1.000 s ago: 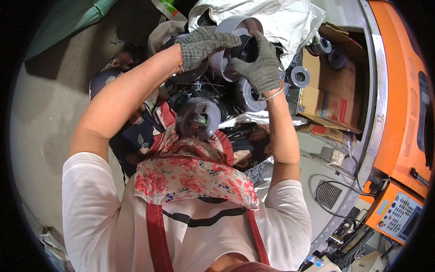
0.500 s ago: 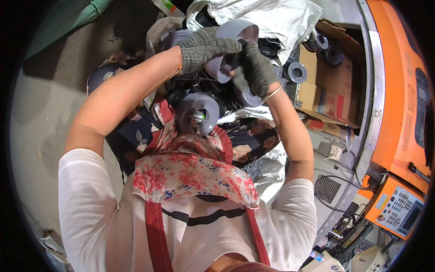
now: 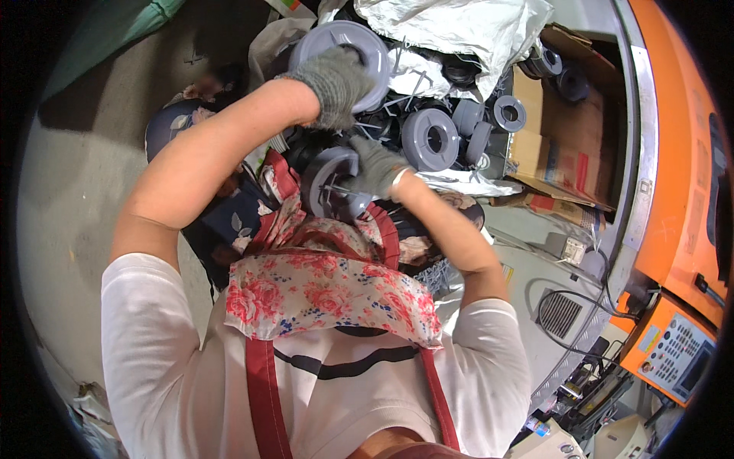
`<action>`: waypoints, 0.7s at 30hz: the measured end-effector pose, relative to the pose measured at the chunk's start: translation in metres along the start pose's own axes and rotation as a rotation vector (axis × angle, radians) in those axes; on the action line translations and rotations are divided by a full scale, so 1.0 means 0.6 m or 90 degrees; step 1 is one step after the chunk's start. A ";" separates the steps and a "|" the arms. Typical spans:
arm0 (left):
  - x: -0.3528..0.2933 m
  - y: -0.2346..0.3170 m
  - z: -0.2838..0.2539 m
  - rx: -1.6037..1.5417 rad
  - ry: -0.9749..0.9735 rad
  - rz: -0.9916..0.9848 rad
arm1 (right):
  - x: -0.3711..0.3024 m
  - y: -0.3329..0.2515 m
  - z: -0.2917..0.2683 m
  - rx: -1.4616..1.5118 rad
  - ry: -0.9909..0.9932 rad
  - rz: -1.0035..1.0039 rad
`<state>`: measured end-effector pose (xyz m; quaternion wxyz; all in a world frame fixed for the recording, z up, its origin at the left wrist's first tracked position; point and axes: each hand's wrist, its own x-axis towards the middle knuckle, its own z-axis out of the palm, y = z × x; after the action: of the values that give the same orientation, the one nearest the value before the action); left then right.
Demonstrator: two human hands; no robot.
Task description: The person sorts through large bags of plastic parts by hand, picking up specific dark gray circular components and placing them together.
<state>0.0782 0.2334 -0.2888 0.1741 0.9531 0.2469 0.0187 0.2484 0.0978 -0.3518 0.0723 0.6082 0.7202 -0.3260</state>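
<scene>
My left hand (image 3: 332,86), in a grey knit glove, is closed on a large grey plastic flanged ring (image 3: 373,50), its fingers bent in at the ring's middle. In my lap sits another grey flanged ring (image 3: 317,180), tilted, with thin plastic struts across its opening. Against that ring's right side is my right hand (image 3: 376,167), also gloved; motion blurs its fingers, so their grip is unclear. Farther right lies a grey ring (image 3: 430,139) with a round centre hole, apart from both hands.
Black plastic parts and thin grey sprues lie heaped beneath the rings. White sacking (image 3: 459,27) covers the far side. An opened cardboard box (image 3: 573,145) stands right, with rings at its edge. Beyond is an orange machine (image 3: 673,153) with a control panel (image 3: 677,356).
My hands have moved apart: the left one is now on the large ring at the far left, the right one has come down to the ring in my lap. The ring raised between them is gone from there.
</scene>
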 end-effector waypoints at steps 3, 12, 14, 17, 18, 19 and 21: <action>-0.006 -0.008 0.035 -0.093 -0.095 0.039 | 0.000 -0.008 0.001 -0.032 -0.001 0.063; 0.008 0.053 0.002 -0.211 0.386 0.434 | -0.057 0.064 -0.247 0.027 -0.018 0.182; 0.025 0.084 -0.017 -0.203 0.304 0.431 | -0.049 0.092 -0.256 0.061 -0.037 0.129; 0.042 0.097 -0.037 -0.324 0.038 0.227 | -0.007 0.191 -0.248 0.178 0.058 0.254; 0.045 0.091 -0.035 -0.448 0.027 0.125 | 0.021 0.217 -0.266 0.139 0.157 0.372; 0.052 0.079 -0.028 -0.574 0.019 0.016 | 0.039 0.219 -0.289 0.084 0.224 0.393; 0.055 0.065 -0.025 -1.056 -0.099 -0.269 | 0.074 0.280 -0.283 -0.043 0.357 0.473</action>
<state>0.1237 0.2221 -0.2634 0.8310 0.4502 0.3127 0.0948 0.4420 0.2376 -0.3060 0.0066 0.8868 0.4556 -0.0776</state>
